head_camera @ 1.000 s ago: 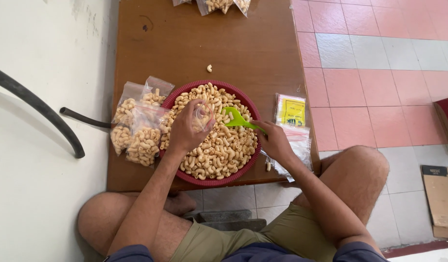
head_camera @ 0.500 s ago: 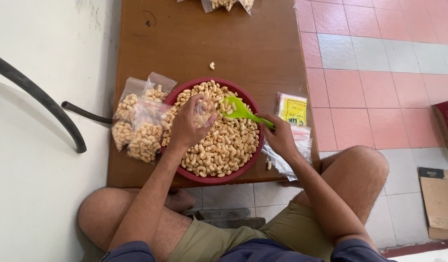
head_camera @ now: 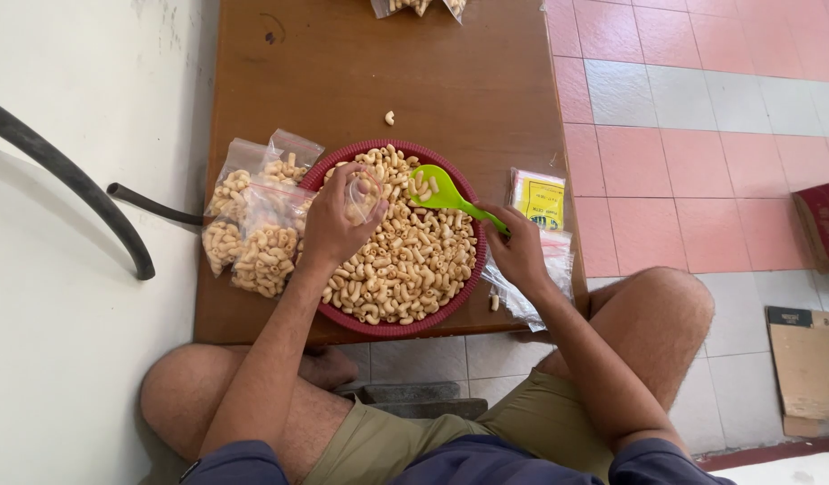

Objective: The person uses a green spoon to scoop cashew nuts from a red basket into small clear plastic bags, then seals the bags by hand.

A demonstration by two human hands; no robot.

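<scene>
A round red basket (head_camera: 473, 269) full of pale curled macaroni snacks (head_camera: 405, 260) sits on a low brown wooden table (head_camera: 387, 81). My left hand (head_camera: 333, 224) holds a small clear plastic bag (head_camera: 364, 196) open over the basket's left side. My right hand (head_camera: 518, 251) grips the handle of a green plastic spoon (head_camera: 443, 192), whose bowl carries a few snacks above the heap, just right of the bag. Several filled clear bags (head_camera: 257, 229) lie left of the basket.
A stack of empty clear bags (head_camera: 545, 260) and a yellow-labelled packet (head_camera: 538, 199) lie at the table's right edge. One loose snack (head_camera: 389, 118) lies behind the basket. More filled bags (head_camera: 419, 7) sit at the far edge. A black hose (head_camera: 73, 184) crosses the floor at left; cardboard (head_camera: 810, 368) lies at right.
The green spoon has lifted out of the snacks and swung left and up toward the bag in my left hand. The left hand has stayed over the basket.
</scene>
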